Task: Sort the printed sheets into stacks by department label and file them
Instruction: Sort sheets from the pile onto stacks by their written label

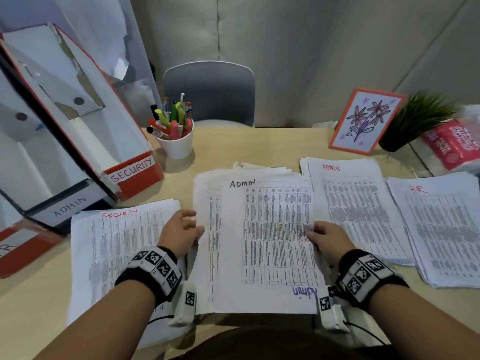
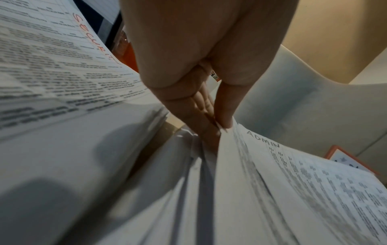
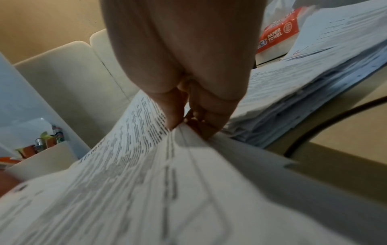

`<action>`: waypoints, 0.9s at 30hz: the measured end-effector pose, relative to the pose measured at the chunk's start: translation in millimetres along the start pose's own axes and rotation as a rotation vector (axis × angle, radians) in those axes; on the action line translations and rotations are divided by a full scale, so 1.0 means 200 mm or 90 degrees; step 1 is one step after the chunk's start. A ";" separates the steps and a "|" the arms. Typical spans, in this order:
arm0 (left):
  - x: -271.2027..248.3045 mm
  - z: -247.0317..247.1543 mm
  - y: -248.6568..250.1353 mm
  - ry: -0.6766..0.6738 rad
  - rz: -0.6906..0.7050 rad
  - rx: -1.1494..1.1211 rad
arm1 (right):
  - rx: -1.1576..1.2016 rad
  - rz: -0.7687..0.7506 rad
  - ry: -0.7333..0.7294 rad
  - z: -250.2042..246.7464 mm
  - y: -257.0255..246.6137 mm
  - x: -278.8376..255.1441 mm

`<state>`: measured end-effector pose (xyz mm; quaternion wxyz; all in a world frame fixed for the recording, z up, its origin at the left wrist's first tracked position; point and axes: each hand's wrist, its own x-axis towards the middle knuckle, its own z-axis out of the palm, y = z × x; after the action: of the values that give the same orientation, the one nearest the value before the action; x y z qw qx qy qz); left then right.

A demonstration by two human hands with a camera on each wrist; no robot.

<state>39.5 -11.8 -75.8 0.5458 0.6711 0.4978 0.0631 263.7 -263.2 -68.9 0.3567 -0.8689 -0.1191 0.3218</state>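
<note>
A thick unsorted pile of printed sheets [image 1: 259, 242] lies in front of me, its top sheet marked ADMIN. My left hand [image 1: 181, 231] pinches the pile's left edge [image 2: 226, 132] between thumb and fingers. My right hand [image 1: 326, 239] pinches the right edge [image 3: 182, 131] the same way. Left of the pile lies a SECURITY stack [image 1: 114, 245]. To the right lie an ADMIN stack [image 1: 355, 209] and an HR stack [image 1: 441, 227]. File boxes labelled SECURITY [image 1: 132, 170] and ADMIN [image 1: 70, 206] lean at the left.
A white cup of pens [image 1: 175, 141] stands behind the pile. A framed flower drawing [image 1: 363, 120], a potted plant [image 1: 413, 123] and a paper towel pack [image 1: 452, 144] sit at the back right. A grey chair [image 1: 210, 94] stands beyond the desk's far edge.
</note>
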 end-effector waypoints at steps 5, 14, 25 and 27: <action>-0.01 0.03 0.00 0.014 -0.015 0.112 | 0.083 0.058 0.053 -0.05 0.00 0.04; 0.03 0.04 -0.07 0.017 -0.023 0.126 | 0.100 0.102 0.177 -0.67 0.02 0.22; 0.39 -0.04 -0.58 0.018 -0.065 0.140 | -0.024 0.175 0.240 -0.97 0.13 0.41; 0.46 -0.05 -0.70 0.013 -0.066 0.114 | -0.015 0.190 0.237 -0.96 0.15 0.44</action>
<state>-5.0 50.7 -225.7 0.4808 0.6900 0.5410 -0.0030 453.2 -350.1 -28.4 0.3109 -0.9252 0.0752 0.2040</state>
